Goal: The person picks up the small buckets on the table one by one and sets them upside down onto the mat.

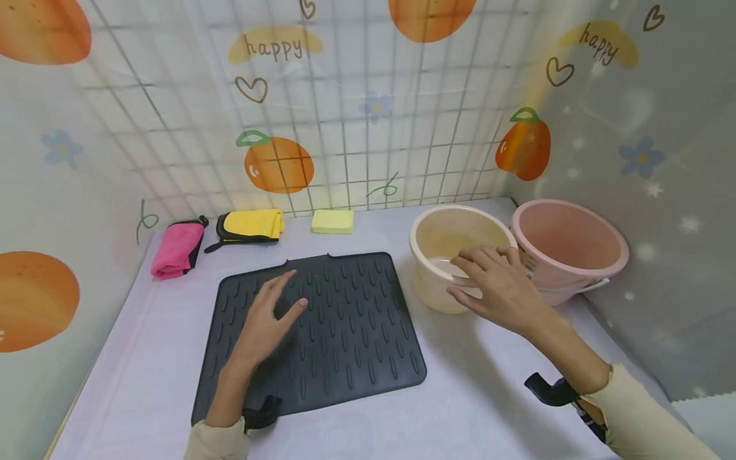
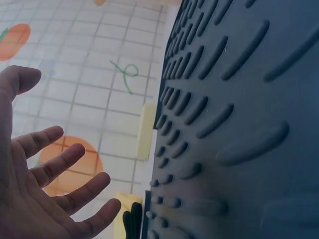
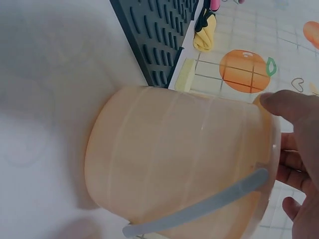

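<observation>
My left hand (image 1: 264, 326) hovers over the left part of a dark ribbed mat (image 1: 356, 332), fingers spread and thumb held apart. Nothing lies in its palm, and the left wrist view shows the fingers (image 2: 82, 196) loosely extended beside the mat. On the right, my right hand (image 1: 497, 287) is at the near rim of a cream bucket (image 1: 437, 291), with the fingers above its opening and the thumb toward the outside. The right wrist view shows the thumb (image 3: 281, 105) by the rim; whether it touches cannot be made out. A grey handle (image 3: 199, 206) hangs across the bucket's side.
A pink bucket (image 1: 566, 275) stands right of the cream one, close against it. Along the back lie a folded pink cloth (image 1: 175, 249), a folded yellow cloth (image 1: 253, 225) and a pale yellow sponge (image 1: 332, 222). A patterned curtain (image 1: 333, 108) covers a wire grid behind the table.
</observation>
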Demonstrator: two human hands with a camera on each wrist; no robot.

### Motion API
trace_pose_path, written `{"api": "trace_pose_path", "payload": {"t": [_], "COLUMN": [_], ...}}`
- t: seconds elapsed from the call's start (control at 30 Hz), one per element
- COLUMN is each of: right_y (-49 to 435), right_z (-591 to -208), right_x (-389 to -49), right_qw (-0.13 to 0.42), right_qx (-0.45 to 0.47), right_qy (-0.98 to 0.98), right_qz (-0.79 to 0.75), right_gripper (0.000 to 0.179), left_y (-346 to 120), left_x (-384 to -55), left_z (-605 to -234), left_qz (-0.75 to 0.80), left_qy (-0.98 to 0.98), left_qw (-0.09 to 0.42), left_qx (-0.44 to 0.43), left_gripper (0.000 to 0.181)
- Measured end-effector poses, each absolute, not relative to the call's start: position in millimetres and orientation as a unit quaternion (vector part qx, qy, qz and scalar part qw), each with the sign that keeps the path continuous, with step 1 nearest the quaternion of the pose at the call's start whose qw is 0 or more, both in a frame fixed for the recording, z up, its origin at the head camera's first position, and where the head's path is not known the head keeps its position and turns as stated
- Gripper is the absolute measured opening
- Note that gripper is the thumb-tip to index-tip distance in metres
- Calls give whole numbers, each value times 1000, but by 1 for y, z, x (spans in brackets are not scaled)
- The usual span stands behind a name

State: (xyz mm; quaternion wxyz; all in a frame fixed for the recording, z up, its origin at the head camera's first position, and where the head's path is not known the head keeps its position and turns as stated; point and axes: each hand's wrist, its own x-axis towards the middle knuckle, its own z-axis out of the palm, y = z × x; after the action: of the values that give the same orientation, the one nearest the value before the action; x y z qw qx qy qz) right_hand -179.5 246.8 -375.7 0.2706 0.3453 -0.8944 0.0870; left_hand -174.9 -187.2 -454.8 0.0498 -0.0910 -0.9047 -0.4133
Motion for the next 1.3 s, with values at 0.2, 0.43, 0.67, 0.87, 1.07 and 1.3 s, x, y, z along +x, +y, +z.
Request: {"api": "trace_pose_path", "payload": {"t": [0.2,0.43,0.67,0.87,1.07,1.3], "right_y": [245,246,245,242,239,242], "right_z": [-378,-379,-377,-373,-369,-361], "right_x": [-182,-183,-183,-182,-184,-185], "right_qw": [278,286,288,299,313,315], "right_qx": [351,356,356,361,354,314], "right_qy": [-890,-886,-885,-879,-875,-885], "right_qz": [89,87,87,88,102,142], "right_gripper": [45,42,32,24,23,28], "left_y": [-180,-168,-159,-157,-155,-154], "left_x": [-176,-179,-178,-176,-174,-173], "left_z": [-455,-454,-455,-458,-461,-461], "left_qz": [-424,-436,-443,-442,-444,-450], "left_qy": [-898,-893,-889,-890,-888,-884], "left_qw": [55,51,42,29,30,45], "left_qx": [-100,-102,-108,-106,-111,-120], "left_gripper": [67,65,61,57,55,53]}}
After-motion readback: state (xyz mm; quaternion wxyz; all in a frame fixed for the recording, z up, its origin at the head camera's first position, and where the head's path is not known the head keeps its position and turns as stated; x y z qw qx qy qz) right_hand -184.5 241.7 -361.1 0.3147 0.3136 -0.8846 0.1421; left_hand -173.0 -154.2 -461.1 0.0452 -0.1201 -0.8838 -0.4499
